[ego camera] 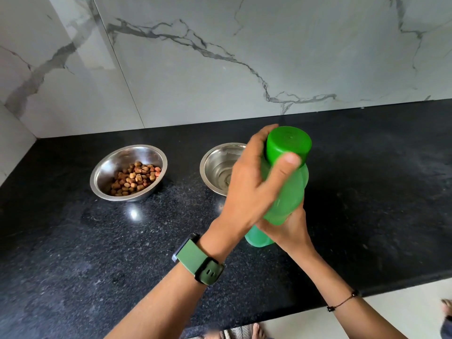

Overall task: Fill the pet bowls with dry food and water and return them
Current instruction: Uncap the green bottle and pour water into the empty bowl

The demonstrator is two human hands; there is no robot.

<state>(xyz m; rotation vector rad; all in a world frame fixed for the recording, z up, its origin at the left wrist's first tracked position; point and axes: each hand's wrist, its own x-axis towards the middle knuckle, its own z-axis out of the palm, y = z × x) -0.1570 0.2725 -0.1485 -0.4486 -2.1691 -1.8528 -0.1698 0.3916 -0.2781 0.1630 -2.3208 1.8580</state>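
While the left hand (pixel 252 182) grips the cap (pixel 288 145) of the green bottle (pixel 286 192) and the right hand (pixel 286 228) holds its base, the water step looks underway. Next, the cap must come off. Kibble (pixel 134 178) fills one bowl (pixel 105 167); the second bowl (pixel 215 165) sits half-hidden on the worktop (pixel 97 253).

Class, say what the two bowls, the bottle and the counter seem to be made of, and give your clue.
Food bowl and second bowl: likely polished steel, mirror-like glints. Bottle: seemingly translucent green plastic with an opaque cap. Counter: probably polished black granite, speckled and glossy.
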